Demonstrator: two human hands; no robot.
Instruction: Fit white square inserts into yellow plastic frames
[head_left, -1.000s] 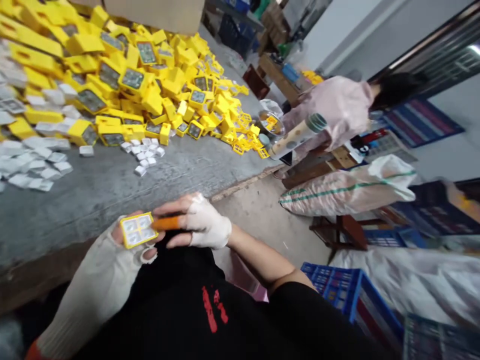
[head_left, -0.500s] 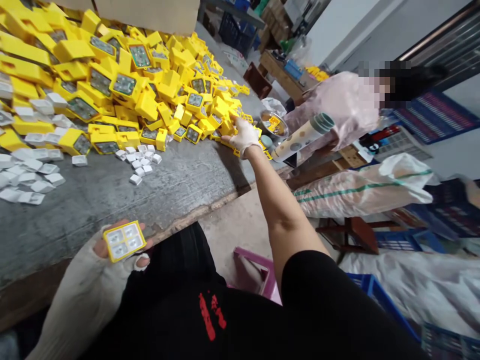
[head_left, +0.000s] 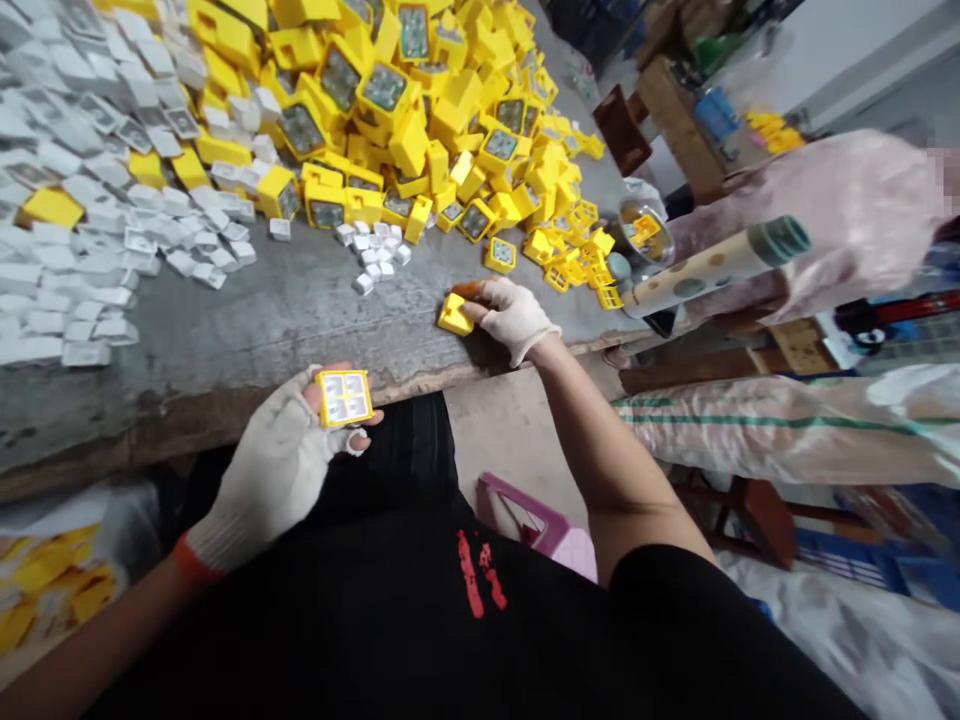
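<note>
My left hand (head_left: pixel 289 455), in a white fingerless glove, grips a small yellow plastic housing (head_left: pixel 346 397) near the table edge. Its face shows four clear-white square cells in a yellow frame. Just above the table, my right hand (head_left: pixel 514 315), gloved the same way, pinches a yellow plastic block (head_left: pixel 454 315) with a notch in it. Thumb and fingertips lie at the block's right side. Beyond that hand sits a single yellow housing (head_left: pixel 500 254) with a grey-white cell face. A small cluster of white caps (head_left: pixel 373 250) lies on the tabletop to the left.
Yellow housings (head_left: pixel 405 130) form a large heap at the back, white caps (head_left: pixel 67 240) another at left. Yellow window-like frames (head_left: pixel 577 265), a metal bowl (head_left: pixel 646 232) and a dotted tube (head_left: pixel 709 265) stand at right. Another person in pink (head_left: pixel 847 220) is beyond them.
My right hand has come back from the frames at the far right and now holds a yellow block. The left hand still grips its housing. The view has swung left.
</note>
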